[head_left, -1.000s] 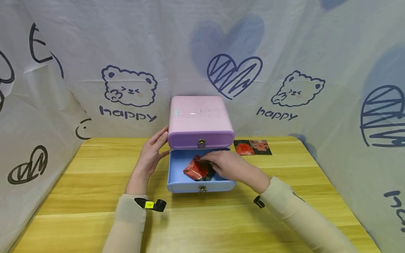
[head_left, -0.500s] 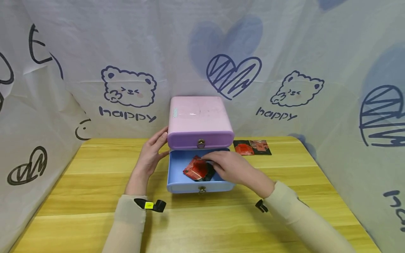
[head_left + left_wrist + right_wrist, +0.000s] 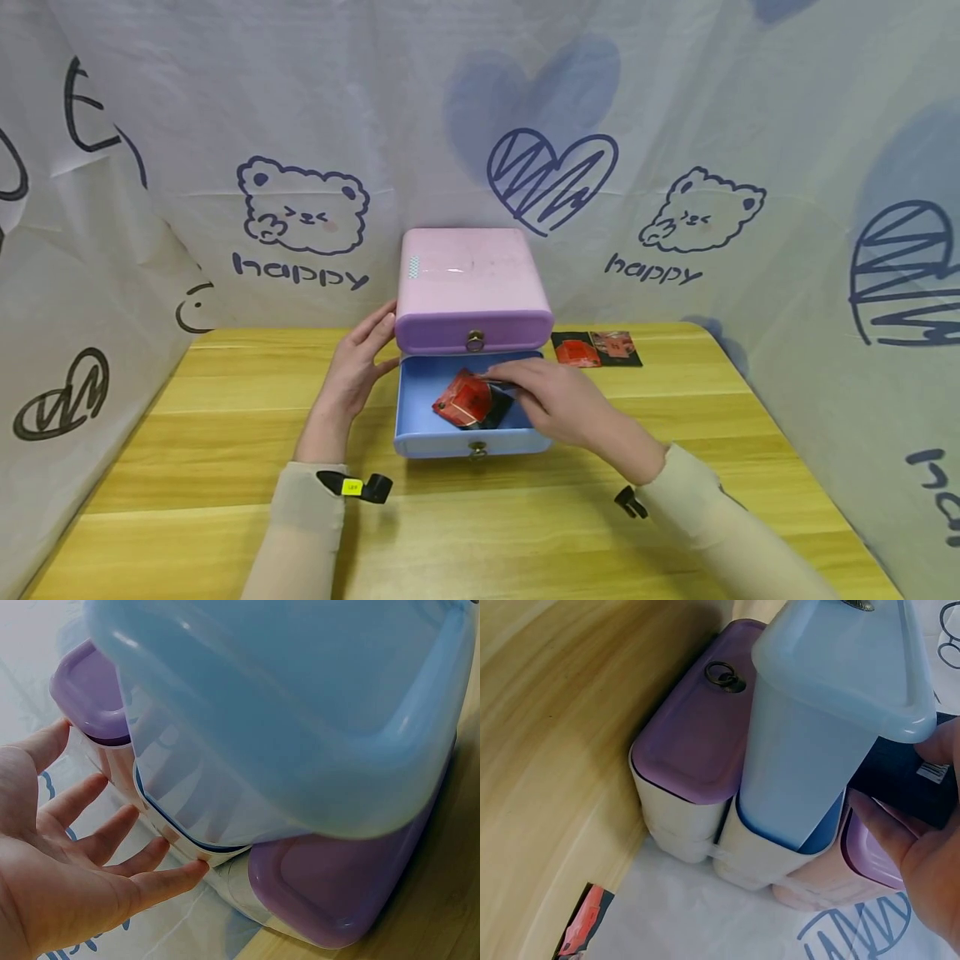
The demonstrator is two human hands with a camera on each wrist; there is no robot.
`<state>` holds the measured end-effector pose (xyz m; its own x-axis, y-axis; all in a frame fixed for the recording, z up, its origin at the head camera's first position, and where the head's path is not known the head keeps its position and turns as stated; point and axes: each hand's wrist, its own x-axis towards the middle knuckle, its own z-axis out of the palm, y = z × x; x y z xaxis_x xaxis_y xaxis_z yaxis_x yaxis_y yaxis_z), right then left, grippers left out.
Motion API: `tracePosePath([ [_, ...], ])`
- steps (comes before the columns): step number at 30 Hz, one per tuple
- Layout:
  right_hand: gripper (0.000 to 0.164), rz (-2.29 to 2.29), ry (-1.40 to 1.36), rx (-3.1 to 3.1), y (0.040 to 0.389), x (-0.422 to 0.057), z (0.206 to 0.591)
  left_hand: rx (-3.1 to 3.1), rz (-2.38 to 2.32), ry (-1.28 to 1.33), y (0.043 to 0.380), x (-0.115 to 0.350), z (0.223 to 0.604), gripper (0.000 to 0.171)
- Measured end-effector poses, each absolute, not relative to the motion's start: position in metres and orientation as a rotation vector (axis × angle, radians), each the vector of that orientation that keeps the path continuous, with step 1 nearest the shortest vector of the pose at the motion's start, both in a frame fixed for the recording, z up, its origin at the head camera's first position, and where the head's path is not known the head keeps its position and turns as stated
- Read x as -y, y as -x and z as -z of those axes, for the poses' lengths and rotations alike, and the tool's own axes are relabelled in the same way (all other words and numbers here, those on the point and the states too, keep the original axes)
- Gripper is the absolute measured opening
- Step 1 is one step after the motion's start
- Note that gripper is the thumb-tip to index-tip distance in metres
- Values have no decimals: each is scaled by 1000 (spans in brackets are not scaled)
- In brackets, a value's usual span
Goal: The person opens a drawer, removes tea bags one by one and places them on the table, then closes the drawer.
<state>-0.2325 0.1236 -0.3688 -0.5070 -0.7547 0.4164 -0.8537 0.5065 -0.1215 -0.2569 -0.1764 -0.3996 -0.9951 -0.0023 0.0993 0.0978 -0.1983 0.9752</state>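
A small drawer cabinet with a pink top stands at the back of the table. Its blue drawer is pulled out under a closed purple drawer. Red-and-black flat packets lie in the blue drawer; how many overlap I cannot tell. My right hand is over the drawer's right side, pinching a flat dark packet with a barcode between thumb and fingers. My left hand rests its spread fingertips against the cabinet's left side, fingers fairly straight in the left wrist view.
Two flat red-and-black packets lie side by side right of the cabinet, one a left packet, the other a right packet. Another purple drawer is closed below the blue one. A printed white cloth hangs behind the table.
My right hand has shifted a little to the right and toward me, with the dark packet between its fingers. The left hand and the drawer have stayed in place.
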Motion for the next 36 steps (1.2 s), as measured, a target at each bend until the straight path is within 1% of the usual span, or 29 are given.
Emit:
tracePosePath([
  [13,47,-507,-1342,2199,227,-148,381,1950,2390,93,257,176,400,52],
  [28,43,-508,-1216,2164,231,-177,393,1947,2386,110,259,177,401,51],
  [36,46,-502,-1142,2151,236,-195,395,1955,2380,107,258,176,399,51],
])
